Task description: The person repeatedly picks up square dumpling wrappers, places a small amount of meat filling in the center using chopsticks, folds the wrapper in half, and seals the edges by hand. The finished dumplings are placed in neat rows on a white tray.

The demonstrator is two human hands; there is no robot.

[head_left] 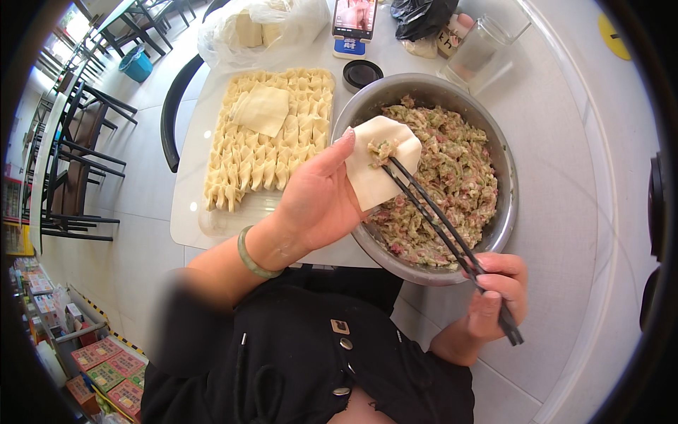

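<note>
On the palm and fingers of my left hand (323,199) lies a square dough wrapper (371,183), thumb resting at its near edge. A small lump of meat filling (382,152) sits on the wrapper. Black chopsticks (439,225) are gripped in my right hand (498,297), and their tips touch that lump. Below the wrapper stands a steel bowl (508,212) with minced meat and green bits (450,175) in it. To the left, a clear plastic tray (254,209) holds rows of folded wontons (265,169). A few loose wrappers (263,110) lie on top of them.
Behind the tray is a plastic bag (304,21) with wrapper stacks. A phone (354,18) on a stand, a black lid (362,74), a glass jar (476,50) and a black bag (421,18) line the table's back. Chairs (79,164) and boxed goods (111,371) are at left.
</note>
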